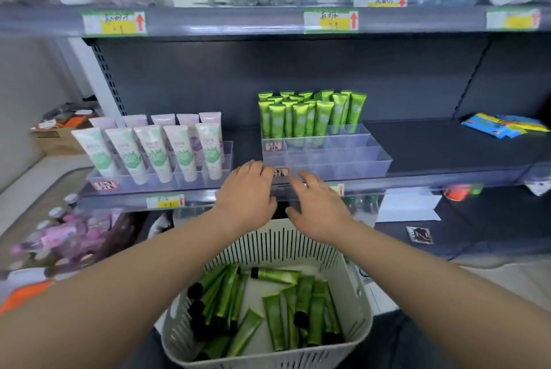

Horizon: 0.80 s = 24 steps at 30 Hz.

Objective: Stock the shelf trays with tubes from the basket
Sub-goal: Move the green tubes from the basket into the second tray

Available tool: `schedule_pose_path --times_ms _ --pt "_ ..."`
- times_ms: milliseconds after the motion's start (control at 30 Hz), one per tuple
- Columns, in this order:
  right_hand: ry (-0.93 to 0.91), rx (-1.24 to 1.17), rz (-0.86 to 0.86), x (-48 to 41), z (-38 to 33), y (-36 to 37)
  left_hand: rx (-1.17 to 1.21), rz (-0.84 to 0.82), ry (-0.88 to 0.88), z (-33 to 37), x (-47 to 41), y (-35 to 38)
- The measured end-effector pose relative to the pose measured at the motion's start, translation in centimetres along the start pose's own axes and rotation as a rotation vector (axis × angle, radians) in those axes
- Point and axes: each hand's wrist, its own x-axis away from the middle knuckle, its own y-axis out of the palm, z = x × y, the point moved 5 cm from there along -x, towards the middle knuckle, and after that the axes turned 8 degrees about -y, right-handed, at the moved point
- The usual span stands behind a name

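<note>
Left hand point(247, 189) curls at front corner of clear plastic tiered tray point(343, 167) (grasp unclear); right hand point(316, 204) beside it, loose, empty; open tray rows just beyond fingertips.

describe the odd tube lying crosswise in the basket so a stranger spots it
Find the white slotted basket at the bottom, below the shelf. By its far wall lies the crosswise tube, black cap pointing left. Its green neighbours all run roughly front to back.
</note>
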Motion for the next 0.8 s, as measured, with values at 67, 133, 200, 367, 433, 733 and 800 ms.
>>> schedule_pose_path --times_ms 67,133,200,367,433,733,800 --pt "0.0 -0.007 -0.023 0.9 -0.3 1.5 0.046 -0.032 -0.006 -0.1 1.2 1.3" --pt "0.014 -0.022 -0.052 1.7 -0.5 3.2 0.092 -0.071 -0.016 -0.2 2.4 2.7" --pt "0.036 -0.028 -0.093 2.4 -0.4 4.9 0.108 -0.121 -0.025 -0.4 3.4 4.4" --pt "0.088 -0.062 -0.202 3.2 0.0 8.6 0.141 -0.257 -0.076 -1.0 5.1 8.8" --pt "0.09 -0.072 -0.242 3.5 0.2 10.2 0.15 -0.317 -0.08 -1.2 5.6 10.8" --pt "0.127 -0.102 -0.422 3.6 1.4 17.7 0.218 -0.564 -0.088 -2.1 7.6 19.1" --pt "0.13 -0.118 -0.461 3.6 1.5 19.4 0.205 -0.622 -0.092 -2.4 8.0 20.7"
